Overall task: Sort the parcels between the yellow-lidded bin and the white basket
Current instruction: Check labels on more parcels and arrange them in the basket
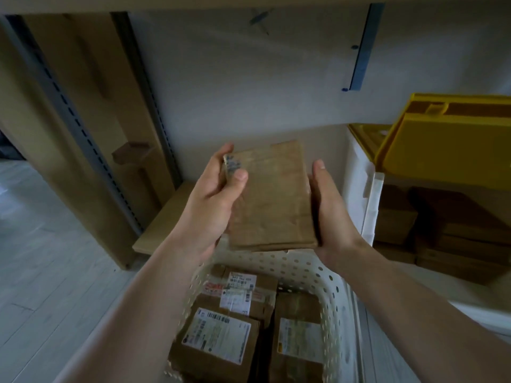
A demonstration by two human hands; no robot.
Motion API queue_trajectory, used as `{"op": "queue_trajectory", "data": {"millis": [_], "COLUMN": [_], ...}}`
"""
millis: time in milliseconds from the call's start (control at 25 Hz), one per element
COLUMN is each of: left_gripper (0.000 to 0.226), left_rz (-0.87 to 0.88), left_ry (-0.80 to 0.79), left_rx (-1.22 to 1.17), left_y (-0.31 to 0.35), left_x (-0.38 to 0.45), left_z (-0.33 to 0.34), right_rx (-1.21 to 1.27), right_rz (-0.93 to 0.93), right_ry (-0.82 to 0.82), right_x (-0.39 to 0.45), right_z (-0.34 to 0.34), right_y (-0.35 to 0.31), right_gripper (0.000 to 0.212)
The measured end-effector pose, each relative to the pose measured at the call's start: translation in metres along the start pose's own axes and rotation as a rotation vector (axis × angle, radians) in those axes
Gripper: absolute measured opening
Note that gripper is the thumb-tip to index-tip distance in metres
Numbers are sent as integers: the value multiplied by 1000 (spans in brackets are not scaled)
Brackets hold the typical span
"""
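A flat brown parcel (pixel 272 200) is held up between both hands above the white perforated basket (pixel 309 272). My left hand (pixel 214 200) grips its left edge, thumb over the front near a label at the top corner. My right hand (pixel 329 214) holds its right edge, fingers behind it. Several labelled brown parcels (pixel 218 335) lie in the basket below. On the right stands the white bin (pixel 359 172) with its yellow lid (pixel 442 145) raised, and brown parcels (pixel 456 230) are stacked inside it.
A tall cardboard sheet (pixel 91 134) and a grey slotted shelf upright (pixel 83 128) lean at the left. A low wooden board (pixel 168 217) lies beside the basket. A white wall is behind, and pale floor (pixel 41 258) opens to the left.
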State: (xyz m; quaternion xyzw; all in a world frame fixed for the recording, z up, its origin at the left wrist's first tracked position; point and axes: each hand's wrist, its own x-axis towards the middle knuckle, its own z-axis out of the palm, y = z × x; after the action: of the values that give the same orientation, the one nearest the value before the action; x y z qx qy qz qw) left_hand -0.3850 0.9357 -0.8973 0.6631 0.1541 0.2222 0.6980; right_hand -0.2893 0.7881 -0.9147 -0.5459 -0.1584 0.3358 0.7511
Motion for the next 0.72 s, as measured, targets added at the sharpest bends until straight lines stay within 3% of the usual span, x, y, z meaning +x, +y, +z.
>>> {"op": "queue_trajectory", "data": {"millis": [200, 320, 480, 560, 720], "left_gripper": [23, 8, 11, 18, 83], "left_rz": [-38, -43, -35, -19, 24], "left_ry": [196, 345, 437, 379, -15], "left_rx": [51, 61, 74, 16, -70], "left_y": [-9, -14, -14, -9, -9], "left_x": [2, 3, 6, 1, -9], "left_z": [9, 17, 19, 20, 19], "right_rx": [-80, -63, -102, -109, -51], "right_rz": [-165, -187, -232, -242, -228], "right_ry": [54, 40, -14, -25, -26], "right_x": [-6, -9, -11, -12, -13], "right_z": [-2, -6, -10, -14, -23], "right_y": [-8, -8, -3, -2, -7], "right_gripper": [27, 27, 27, 33, 32]}}
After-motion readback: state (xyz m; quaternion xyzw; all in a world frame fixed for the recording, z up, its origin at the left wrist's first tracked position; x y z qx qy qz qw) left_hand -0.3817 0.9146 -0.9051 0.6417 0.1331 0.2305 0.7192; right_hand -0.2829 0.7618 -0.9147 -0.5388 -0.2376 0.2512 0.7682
